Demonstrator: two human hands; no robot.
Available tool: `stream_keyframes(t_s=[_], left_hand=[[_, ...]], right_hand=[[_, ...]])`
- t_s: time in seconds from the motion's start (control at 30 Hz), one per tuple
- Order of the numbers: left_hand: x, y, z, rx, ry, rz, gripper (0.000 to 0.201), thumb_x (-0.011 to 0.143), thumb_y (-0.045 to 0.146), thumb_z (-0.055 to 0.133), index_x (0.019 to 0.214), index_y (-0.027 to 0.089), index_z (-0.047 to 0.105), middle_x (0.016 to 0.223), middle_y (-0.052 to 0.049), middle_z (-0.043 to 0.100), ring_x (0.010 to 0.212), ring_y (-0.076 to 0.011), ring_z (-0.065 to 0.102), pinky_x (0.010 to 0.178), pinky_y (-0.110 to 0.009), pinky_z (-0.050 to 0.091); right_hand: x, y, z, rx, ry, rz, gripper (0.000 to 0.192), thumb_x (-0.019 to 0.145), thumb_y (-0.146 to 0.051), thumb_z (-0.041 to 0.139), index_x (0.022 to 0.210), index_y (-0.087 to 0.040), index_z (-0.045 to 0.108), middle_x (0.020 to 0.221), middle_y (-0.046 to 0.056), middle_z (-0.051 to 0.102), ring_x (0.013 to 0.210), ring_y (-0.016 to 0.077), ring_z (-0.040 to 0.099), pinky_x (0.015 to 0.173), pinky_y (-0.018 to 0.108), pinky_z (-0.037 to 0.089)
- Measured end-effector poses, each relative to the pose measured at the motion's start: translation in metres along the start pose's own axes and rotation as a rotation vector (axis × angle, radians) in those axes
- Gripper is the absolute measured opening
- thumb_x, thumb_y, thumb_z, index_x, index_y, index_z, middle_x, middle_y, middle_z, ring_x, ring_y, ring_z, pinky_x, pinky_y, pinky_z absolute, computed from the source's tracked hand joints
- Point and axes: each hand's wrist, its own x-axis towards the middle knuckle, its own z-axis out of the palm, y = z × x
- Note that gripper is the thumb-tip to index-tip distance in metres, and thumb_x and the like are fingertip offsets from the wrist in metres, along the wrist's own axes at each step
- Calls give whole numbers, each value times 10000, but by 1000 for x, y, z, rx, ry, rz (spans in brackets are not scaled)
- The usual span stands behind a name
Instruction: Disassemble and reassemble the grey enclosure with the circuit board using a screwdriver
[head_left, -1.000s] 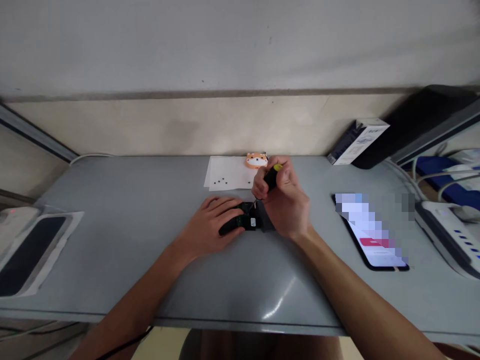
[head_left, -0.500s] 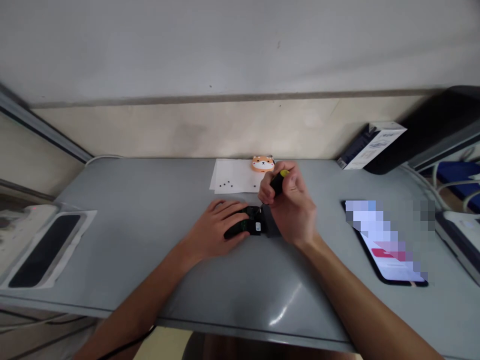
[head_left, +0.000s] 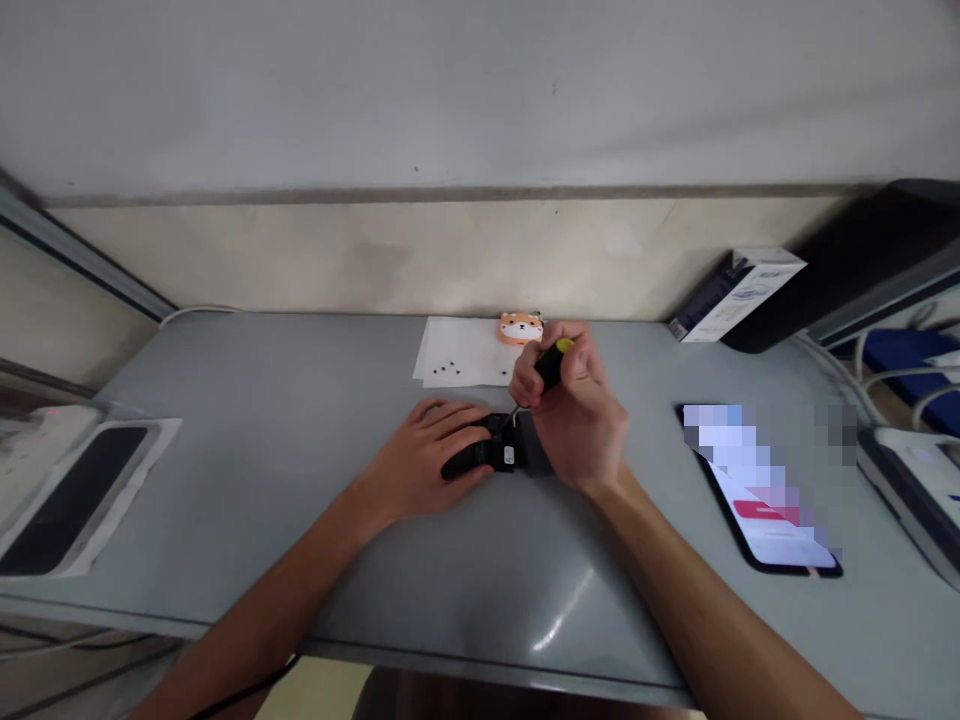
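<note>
A small black device (head_left: 507, 457) with a rounded end and a white label lies on the grey desk. My left hand (head_left: 424, 460) is wrapped over its left end, fingers and thumb on either side, pressing it down. In my right hand (head_left: 581, 410) is a screwdriver (head_left: 553, 365) with a black and yellow handle. Its thin shaft slants down to the left, and the tip meets the upper part of the device; the exact contact point is too small to make out. Behind the hands, white paper sheets (head_left: 469, 372) carry several tiny dark screws (head_left: 443, 369).
An orange animal-faced case (head_left: 520, 328) sits on the paper's back edge. To the right lies a lit phone (head_left: 780, 545), with a white and dark blue box (head_left: 739, 295) behind it. A dark phone-shaped item (head_left: 82, 490) rests at the left. The wall (head_left: 315, 260) bounds the desk's back.
The whole view has shifted slightly. Both hands keep their grip on the device and the screwdriver; more of the screwdriver's shaft shows now.
</note>
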Motion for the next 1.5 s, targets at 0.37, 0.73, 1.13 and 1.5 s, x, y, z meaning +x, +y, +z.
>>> stream_keyframes(t_s=[0.37,0.73,1.13,1.5], left_hand=[[-1,0,1,-7,17,21,252,1032,385,619,1212,225,695,1386,-89,731,1285,-250,679,1133,-448,451],[0,-1,-1,-42,-22,-5,244,1020,361,624,1219,242,698,1386,-82,727,1306,-248,668,1127,-449,472],[1,-1,-3,-55,-24,0,242,1028,365,632,1222,231,686,1400,-88,721,1310,-246,669,1124,-455,475],[2,-4,-2,-64,-12,8,227,1017,373,642,1191,252,723,1371,-74,732,1258,-243,686,1119,-439,487]], right_hand=[[-1,0,2,-10,-47,10,277,999,-495,635,904,-255,535,681,-51,412,584,113,366,577,292,316],[1,1,1,-5,-25,55,310,974,-551,629,901,-267,532,667,-53,370,569,124,321,551,298,296],[-1,1,3,69,-15,62,292,964,-515,659,886,-249,567,674,-49,384,579,115,303,564,294,252],[-2,-2,7,-28,-16,16,311,987,-540,604,873,-262,527,667,-45,379,580,133,302,575,320,273]])
